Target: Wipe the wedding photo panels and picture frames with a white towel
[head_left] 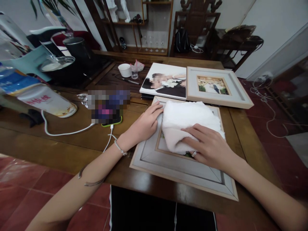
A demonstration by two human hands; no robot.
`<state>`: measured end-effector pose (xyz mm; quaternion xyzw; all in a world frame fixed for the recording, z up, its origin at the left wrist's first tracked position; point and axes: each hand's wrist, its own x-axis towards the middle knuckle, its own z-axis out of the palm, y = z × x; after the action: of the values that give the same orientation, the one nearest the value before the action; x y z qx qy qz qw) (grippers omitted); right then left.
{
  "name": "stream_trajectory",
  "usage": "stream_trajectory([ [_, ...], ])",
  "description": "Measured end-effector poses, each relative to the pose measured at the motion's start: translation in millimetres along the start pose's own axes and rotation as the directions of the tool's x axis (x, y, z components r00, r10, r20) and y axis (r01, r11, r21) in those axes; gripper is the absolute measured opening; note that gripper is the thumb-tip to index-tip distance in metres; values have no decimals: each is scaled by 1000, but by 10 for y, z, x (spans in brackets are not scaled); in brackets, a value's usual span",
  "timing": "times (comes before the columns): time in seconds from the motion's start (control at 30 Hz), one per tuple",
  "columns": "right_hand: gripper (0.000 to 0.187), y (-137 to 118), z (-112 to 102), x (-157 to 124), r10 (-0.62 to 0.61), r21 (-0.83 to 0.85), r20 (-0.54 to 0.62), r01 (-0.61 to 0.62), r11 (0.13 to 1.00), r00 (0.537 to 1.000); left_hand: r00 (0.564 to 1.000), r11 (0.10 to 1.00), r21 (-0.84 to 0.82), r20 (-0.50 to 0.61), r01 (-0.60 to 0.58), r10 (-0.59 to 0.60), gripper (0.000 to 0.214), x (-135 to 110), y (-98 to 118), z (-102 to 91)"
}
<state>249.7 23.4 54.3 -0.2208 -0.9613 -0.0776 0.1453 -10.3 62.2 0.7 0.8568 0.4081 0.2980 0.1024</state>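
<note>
A light-coloured picture frame [190, 170] lies face up at the table's near edge, its picture mostly covered by a folded, fluffy white cloth [192, 115]. My right hand [207, 146] grips the cloth's near right part, some fingers tucked under a fold. My left hand [150, 120] rests on the left side of the frame. Its fingers stretch toward the cloth's upper left corner, with nothing visible between them.
Behind lie a canvas photo print [166, 80] and another framed picture [216, 86]. A phone [113, 121] with a white charging cable, a white cup [125, 70] and a plastic package [45, 96] are to the left. The wooden table [89, 144] ends close to my body.
</note>
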Motion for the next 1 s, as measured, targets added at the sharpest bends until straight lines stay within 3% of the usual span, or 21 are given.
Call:
stream_trajectory([
  [0.23,25,-30,4,0,-105,13,-38,105,994,994,1000,1000,2,14,17,-17,51,12,15,-14],
  [0.53,37,35,-4,-5,79,-116,55,-72,991,995,999,999,18,22,46,-47,53,23,39,-16],
  [0.83,25,-140,-22,5,-104,51,-62,108,993,993,1000,1000,-26,4,-8,8,36,28,-4,-4],
  [1.0,33,-17,-10,-8,13,-57,1,-13,998,1000,1000,1000,5,17,24,-24,47,29,14,-14],
])
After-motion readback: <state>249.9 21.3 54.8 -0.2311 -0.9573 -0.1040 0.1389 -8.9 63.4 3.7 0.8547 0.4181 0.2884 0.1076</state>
